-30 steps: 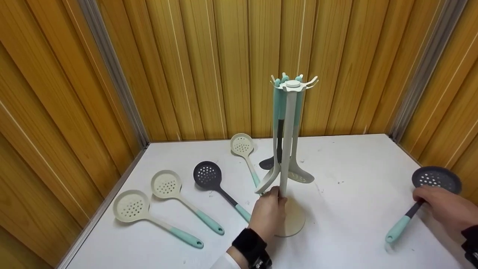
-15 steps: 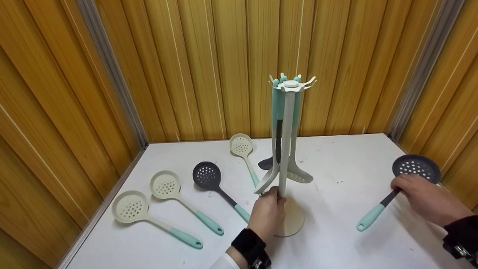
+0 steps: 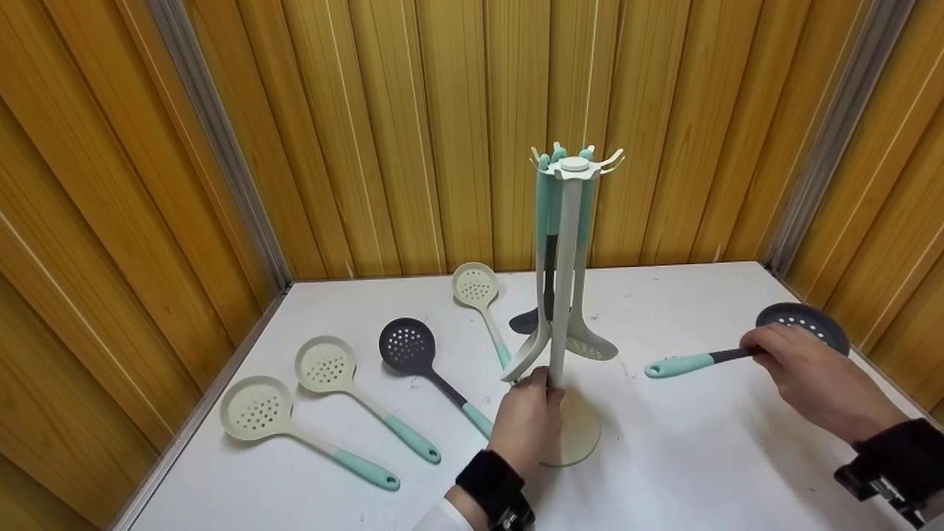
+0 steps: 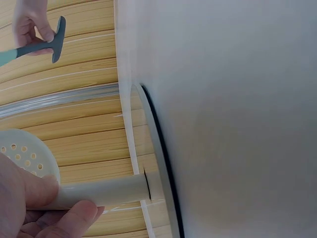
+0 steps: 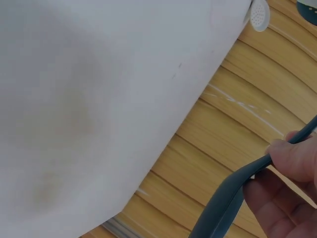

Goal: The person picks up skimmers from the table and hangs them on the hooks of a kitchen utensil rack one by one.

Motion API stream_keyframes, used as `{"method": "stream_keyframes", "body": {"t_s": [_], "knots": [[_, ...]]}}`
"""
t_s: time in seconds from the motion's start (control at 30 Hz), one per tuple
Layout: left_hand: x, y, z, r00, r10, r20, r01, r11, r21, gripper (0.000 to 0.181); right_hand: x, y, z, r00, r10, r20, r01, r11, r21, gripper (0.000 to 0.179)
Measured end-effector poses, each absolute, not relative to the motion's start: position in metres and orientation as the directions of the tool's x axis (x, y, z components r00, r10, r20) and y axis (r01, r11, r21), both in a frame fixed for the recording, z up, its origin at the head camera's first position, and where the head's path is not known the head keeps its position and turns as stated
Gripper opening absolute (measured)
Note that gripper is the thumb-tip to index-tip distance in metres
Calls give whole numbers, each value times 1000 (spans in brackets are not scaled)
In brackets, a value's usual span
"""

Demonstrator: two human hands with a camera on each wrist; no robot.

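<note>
My left hand (image 3: 527, 420) grips the pale pole of the utensil stand (image 3: 566, 280) low down, just above its round base (image 3: 582, 435). Fingers and thumb wrap the pole (image 4: 109, 192) in the left wrist view. Off to the right, my right hand (image 3: 811, 376) pinches a dark grey skimmer (image 3: 682, 365) at its neck. The skimmer's mint handle points left toward the stand, and its perforated bowl is partly behind the hand. In the right wrist view, thumb and fingers close on the dark neck (image 5: 233, 186). Three mint-handled utensils hang from the stand's hooks (image 3: 575, 168).
On the white table (image 3: 686, 472), left of the stand, lie a cream skimmer (image 3: 258, 409), a second cream skimmer (image 3: 328, 365), a dark skimmer (image 3: 408, 346) and a smaller-looking cream skimmer (image 3: 476, 286) farther back. Wood-patterned panels (image 3: 405, 133) enclose the table's back and sides.
My right hand has carried the dark skimmer left and slightly up, and its handle has swung from pointing down-left to nearly level leftward. The left hand stays on the pole.
</note>
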State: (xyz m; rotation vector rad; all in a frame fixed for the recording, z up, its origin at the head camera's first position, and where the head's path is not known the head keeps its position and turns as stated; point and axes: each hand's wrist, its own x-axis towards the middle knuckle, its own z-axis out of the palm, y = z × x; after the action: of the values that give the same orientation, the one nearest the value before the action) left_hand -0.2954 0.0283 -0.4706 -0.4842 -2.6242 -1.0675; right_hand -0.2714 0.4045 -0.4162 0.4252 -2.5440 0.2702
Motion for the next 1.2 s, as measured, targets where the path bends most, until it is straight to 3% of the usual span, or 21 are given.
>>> {"method": "stream_keyframes", "body": {"t_s": [0.43, 1.2], "knots": [[-296, 27, -472, -905, 202, 374, 406, 671, 620, 19, -272, 374, -398, -753, -190, 630, -418, 878, -234, 25], [-297, 28, -471, -925, 198, 324, 370, 661, 653, 21, -266, 314, -373, -751, 15, 660, -442, 731, -520, 27]]}}
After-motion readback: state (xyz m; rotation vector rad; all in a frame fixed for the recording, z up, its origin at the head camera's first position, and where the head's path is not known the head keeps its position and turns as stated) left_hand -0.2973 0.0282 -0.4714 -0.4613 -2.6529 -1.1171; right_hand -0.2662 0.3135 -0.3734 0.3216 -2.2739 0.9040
